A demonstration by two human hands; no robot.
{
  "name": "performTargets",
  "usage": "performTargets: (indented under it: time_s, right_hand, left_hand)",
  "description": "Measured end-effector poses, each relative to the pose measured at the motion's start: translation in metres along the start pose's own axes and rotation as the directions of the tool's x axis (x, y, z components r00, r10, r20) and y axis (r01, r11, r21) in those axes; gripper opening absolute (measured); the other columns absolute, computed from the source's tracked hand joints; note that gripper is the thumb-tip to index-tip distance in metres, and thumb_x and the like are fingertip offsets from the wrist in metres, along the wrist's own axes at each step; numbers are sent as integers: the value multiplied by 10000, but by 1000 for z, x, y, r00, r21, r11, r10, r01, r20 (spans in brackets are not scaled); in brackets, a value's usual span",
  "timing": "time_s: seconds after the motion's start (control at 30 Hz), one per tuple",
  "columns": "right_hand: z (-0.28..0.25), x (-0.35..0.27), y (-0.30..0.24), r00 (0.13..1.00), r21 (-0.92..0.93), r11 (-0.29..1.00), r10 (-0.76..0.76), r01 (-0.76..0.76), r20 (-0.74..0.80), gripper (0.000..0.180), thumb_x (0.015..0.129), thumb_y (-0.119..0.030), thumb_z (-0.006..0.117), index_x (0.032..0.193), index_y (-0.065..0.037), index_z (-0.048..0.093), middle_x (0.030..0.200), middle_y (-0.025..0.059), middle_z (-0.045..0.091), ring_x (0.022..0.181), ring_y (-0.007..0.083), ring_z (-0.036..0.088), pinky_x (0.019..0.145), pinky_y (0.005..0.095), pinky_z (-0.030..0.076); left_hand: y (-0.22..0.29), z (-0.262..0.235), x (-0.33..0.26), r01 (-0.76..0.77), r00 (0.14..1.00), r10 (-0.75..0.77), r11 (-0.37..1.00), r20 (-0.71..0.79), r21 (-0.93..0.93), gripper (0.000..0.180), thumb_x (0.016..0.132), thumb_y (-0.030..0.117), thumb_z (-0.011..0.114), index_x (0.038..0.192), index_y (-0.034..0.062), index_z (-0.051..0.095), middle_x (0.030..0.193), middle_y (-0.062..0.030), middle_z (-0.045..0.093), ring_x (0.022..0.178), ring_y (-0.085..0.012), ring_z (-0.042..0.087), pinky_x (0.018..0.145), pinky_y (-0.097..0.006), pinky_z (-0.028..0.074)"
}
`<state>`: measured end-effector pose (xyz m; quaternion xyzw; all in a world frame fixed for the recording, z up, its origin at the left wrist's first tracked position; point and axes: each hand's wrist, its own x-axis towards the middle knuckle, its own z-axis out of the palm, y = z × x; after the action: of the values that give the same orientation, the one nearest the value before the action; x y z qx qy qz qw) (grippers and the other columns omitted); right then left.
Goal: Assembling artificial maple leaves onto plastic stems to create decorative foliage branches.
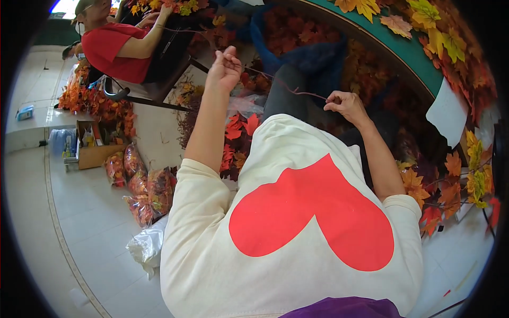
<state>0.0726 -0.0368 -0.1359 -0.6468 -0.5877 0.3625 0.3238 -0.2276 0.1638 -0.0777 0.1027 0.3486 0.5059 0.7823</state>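
A thin reddish-brown stem [290, 89] stretches between my two hands above my lap, sagging slightly and looking bare along its visible length. My left hand [227, 70] is raised with curled fingers at the stem's left end. My right hand [347, 106] pinches the other end between thumb and fingers. Below and beyond the stem, a blue sack [313, 61] stands with its mouth wide, full of red and orange maple leaves [297, 34]. Red leaf sprays [237, 127] lie by my left leg.
A green-topped table [392, 50] heaped with yellow and orange leaves curves along the right. At upper left sits a person in a red shirt [119, 47], handling leaves. Clear bags of leaves [159, 191], a cardboard box [95, 153] and a white plastic bag [148, 246] rest on the floor.
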Motion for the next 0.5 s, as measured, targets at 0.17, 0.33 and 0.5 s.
performTargets:
  time_s: [0.17, 0.33, 0.5]
  right_hand:
    - [-4, -18, 33, 1000, 56, 998, -22, 21, 22, 354, 641, -341, 759, 889, -101, 680, 578, 29, 550, 552, 123, 510, 566, 267, 424]
    - [-3, -20, 52, 979, 60, 991, 107, -119, 173, 559, 646, -340, 754, 1147, -155, 590, 864, 76, 644, 808, 202, 583, 749, 307, 451]
    - [0, -22, 41, 958, -311, 950, 69, 22, 277, 813, 661, -253, 730, 1366, -186, 330, 1341, 130, 411, 1222, 325, 368, 1028, 418, 263]
  left_hand:
    - [-38, 20, -19, 198, 980, -197, 980, -17, 20, 329, 948, 303, 400, 1071, 32, 539, 785, -14, 594, 532, -56, 409, 507, -200, 376]
    - [-71, 49, -45, 138, 968, -173, 972, 181, 193, 317, 945, 303, 416, 1045, 33, 550, 648, 33, 458, 502, -51, 316, 461, -192, 284]
    - [-97, 61, -62, 53, 941, -146, 954, 304, 296, 326, 949, 299, 405, 994, 14, 559, 613, 38, 416, 488, -50, 287, 440, -197, 252]
